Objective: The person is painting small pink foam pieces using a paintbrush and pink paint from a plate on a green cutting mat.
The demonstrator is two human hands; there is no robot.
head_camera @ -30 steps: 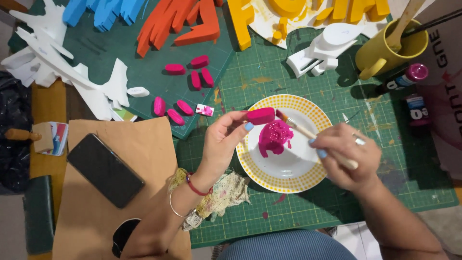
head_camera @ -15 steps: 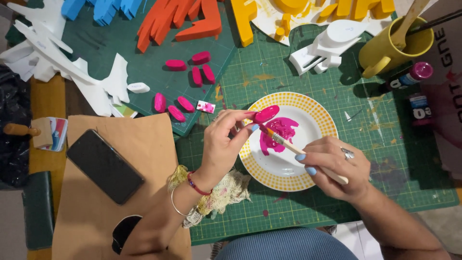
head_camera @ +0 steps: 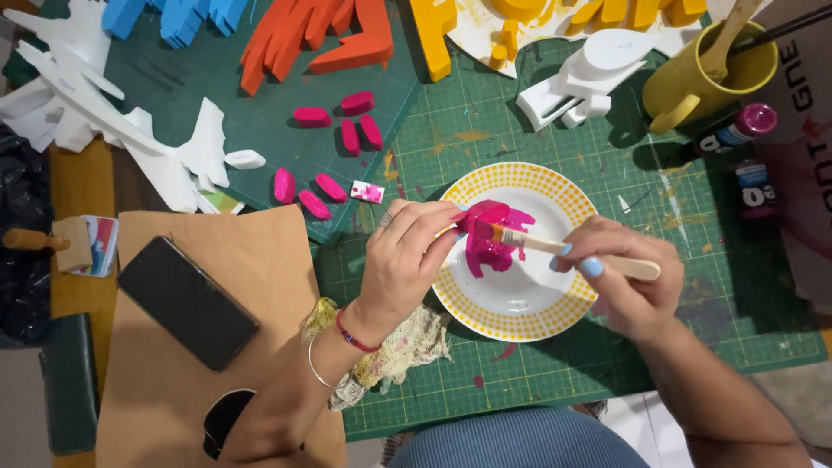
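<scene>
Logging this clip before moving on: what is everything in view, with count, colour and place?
small piece: one, pink, held over the plate
brush: one, wooden handle, tip on the small piece
plate: one, white with yellow rim, centre of the mat, pink paint in it
cutting mat: one, green, under the plate
painted pieces: seven, pink, on the darker mat
cut-out shapes: many, white, blue, orange, yellow, along the top
mug: one, yellow, top right
paint bottles: two, pink, right
phone: one, black, on brown card at left
cloth: one, pale, below the wrist
left hand: fingers pinch the small piece
right hand: grips the brush
</scene>
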